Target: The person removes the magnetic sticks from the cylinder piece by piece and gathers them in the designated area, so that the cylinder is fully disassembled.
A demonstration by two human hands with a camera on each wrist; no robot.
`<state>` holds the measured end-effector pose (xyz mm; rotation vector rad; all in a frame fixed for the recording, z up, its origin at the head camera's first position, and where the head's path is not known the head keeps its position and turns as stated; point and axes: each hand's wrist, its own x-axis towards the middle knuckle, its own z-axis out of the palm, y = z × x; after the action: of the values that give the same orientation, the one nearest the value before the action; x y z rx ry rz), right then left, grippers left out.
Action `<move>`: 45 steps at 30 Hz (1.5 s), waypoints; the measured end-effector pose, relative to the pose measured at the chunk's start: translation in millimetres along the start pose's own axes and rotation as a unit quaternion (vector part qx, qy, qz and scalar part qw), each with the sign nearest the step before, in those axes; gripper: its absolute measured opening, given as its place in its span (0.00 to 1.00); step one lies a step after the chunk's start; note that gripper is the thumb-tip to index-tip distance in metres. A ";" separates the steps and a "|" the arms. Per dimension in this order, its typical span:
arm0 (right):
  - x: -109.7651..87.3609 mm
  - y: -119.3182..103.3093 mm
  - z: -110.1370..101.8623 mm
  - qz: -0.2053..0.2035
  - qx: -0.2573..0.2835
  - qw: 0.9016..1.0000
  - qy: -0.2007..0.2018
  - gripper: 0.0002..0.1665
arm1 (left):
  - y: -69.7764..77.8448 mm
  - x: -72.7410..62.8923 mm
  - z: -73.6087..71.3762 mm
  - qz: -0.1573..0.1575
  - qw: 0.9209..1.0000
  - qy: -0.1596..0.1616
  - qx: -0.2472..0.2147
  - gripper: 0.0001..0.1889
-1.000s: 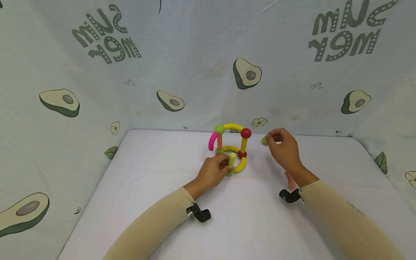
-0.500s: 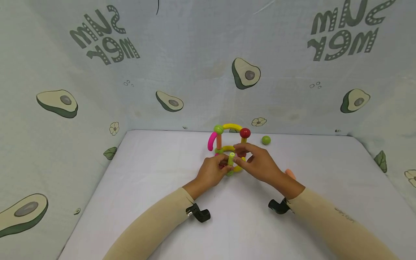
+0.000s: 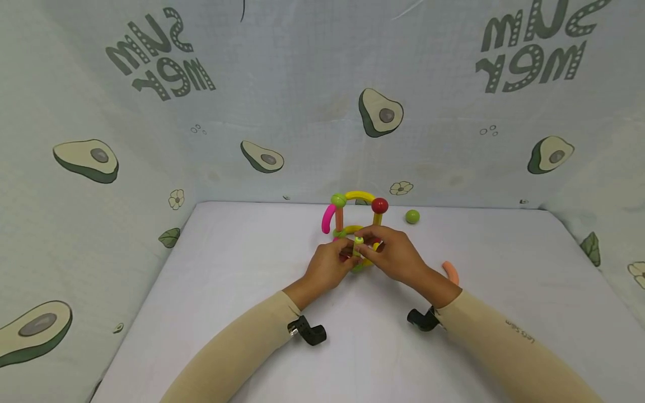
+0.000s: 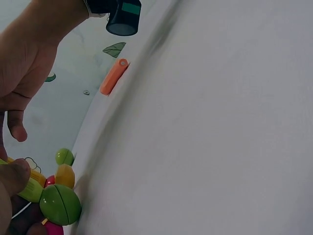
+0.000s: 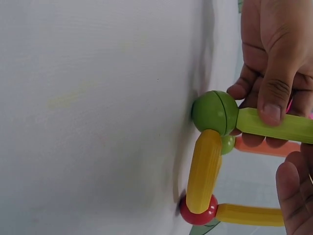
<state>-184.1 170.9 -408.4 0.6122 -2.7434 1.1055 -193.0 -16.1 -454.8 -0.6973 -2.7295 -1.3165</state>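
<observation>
My left hand [image 3: 327,266] grips a light green rod [image 5: 276,126], thumb on one side and fingers on the other. In the right wrist view, the rod joins a green ball [image 5: 214,112] on the table, which also meets a yellow curved piece [image 5: 203,171]. These belong to a ball-and-rod frame with a red ball [image 3: 380,205] and a pink curved piece [image 3: 328,219]. My right hand [image 3: 395,254] is beside the rod's upper end, thumb and fingers spread around it. Whether its fingertips touch the rod is hard to see.
A loose green ball [image 3: 412,216] lies behind and to the right of the frame. An orange curved piece [image 3: 450,272] rests right of my right hand. Behind the white table [image 3: 242,319] hangs an avocado-printed cloth [image 3: 312,101].
My right hand has moved left from the loose green ball to the light green rod's upper end. That ball stays on the table. My left hand keeps its grip on the rod.
</observation>
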 end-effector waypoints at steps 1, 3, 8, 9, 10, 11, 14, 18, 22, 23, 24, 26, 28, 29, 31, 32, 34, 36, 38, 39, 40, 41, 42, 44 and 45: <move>-0.1 -0.1 0.2 0.002 -0.001 1.000 -0.001 0.19 | 0.4 -0.2 -0.3 -0.002 1.000 0.000 0.001 0.16; 0.0 -0.6 0.5 0.005 0.001 1.000 -0.002 0.19 | 1.1 -1.1 -1.1 -0.004 1.000 0.002 0.007 0.16; 0.6 -1.3 1.1 0.004 0.010 1.000 -0.001 0.18 | 2.6 -5.5 -3.7 -0.013 0.999 0.024 0.021 0.18; 0.9 -1.3 1.1 0.003 0.011 1.000 -0.001 0.18 | 2.4 -6.5 -4.1 -0.017 0.999 0.027 0.025 0.18; 0.9 -1.2 1.0 0.004 0.011 1.000 0.000 0.18 | 1.9 -7.3 -4.1 -0.020 0.999 0.028 0.027 0.18; 0.8 -1.1 0.9 0.005 0.011 1.000 0.000 0.18 | 1.2 -8.0 -4.1 -0.023 0.999 0.027 0.030 0.18; 1.3 -1.0 0.6 0.007 0.011 1.000 0.000 0.18 | -2.4 -9.6 -2.7 -0.029 0.999 0.013 0.039 0.18; 2.2 -1.9 0.5 0.008 0.012 1.000 0.000 0.18 | -7.8 -9.9 1.2 -0.026 0.999 -0.012 0.044 0.19; 3.1 -3.5 0.8 0.010 0.012 1.000 -0.001 0.18 | -12.4 -7.6 3.9 -0.020 0.998 -0.023 0.058 0.19; 3.3 -3.8 0.8 0.011 0.012 1.000 -0.002 0.18 | -13.3 -6.9 4.1 -0.020 0.998 -0.024 0.059 0.18; 3.4 -4.1 0.8 0.012 0.012 1.000 -0.003 0.18 | -13.7 -6.4 4.0 -0.020 0.998 -0.026 0.060 0.18; 3.6 -4.6 0.5 0.012 0.009 1.000 -0.003 0.18 | -14.3 -5.7 3.7 -0.021 0.998 -0.029 0.058 0.18; 3.6 -5.0 -0.1 0.010 0.007 1.000 -0.002 0.18 | -13.7 -5.2 3.2 -0.022 0.998 -0.032 0.055 0.17; 3.5 -5.0 -0.4 0.010 0.006 1.000 0.000 0.18 | -13.3 -5.0 3.0 -0.023 0.998 -0.033 0.054 0.17; 3.2 -5.1 -1.0 0.009 0.005 1.000 0.002 0.18 | -13.0 -4.6 2.8 -0.022 0.998 -0.033 0.053 0.16; 3.1 -5.1 -1.2 0.008 0.004 1.000 0.004 0.18 | -12.9 -4.4 2.8 -0.021 0.998 -0.033 0.052 0.16; 2.7 -4.8 -1.6 0.006 0.005 1.000 0.006 0.18 | -12.8 -4.0 3.1 -0.020 0.998 -0.034 0.050 0.16; 2.3 -4.5 -2.0 0.004 0.006 1.000 0.006 0.18 | -13.2 -3.7 3.9 -0.020 0.998 -0.036 0.047 0.15; 2.0 -3.9 -2.4 0.000 0.003 1.000 0.006 0.17 | -13.4 -3.5 4.8 -0.021 0.998 -0.036 0.045 0.15; 1.8 -3.7 -2.7 -0.001 0.002 1.000 0.005 0.17 | -13.9 -3.3 5.4 -0.021 0.998 -0.037 0.045 0.15; 1.6 -3.5 -3.0 -0.002 0.001 1.000 0.004 0.17 | -14.4 -3.1 5.9 -0.021 0.998 -0.037 0.046 0.15; 1.5 -3.4 -3.4 -0.003 0.000 1.000 0.003 0.17 | -14.6 -2.9 6.2 -0.020 0.998 -0.036 0.046 0.15; 1.4 -3.5 -3.8 -0.004 0.000 1.000 0.002 0.17 | -14.9 -2.6 6.6 -0.019 0.998 -0.035 0.047 0.16; 1.2 -3.4 -4.4 -0.005 -0.002 1.000 0.000 0.17 | -15.6 -2.4 7.5 -0.018 0.998 -0.034 0.049 0.16; 1.1 -3.5 -4.6 -0.006 -0.002 1.000 -0.001 0.17 | -16.0 -2.1 7.9 -0.018 0.998 -0.034 0.050 0.16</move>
<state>-183.9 171.4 -402.5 0.6293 -2.7391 1.0977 -196.3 -19.6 -472.1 -0.7013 -2.8513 -1.1729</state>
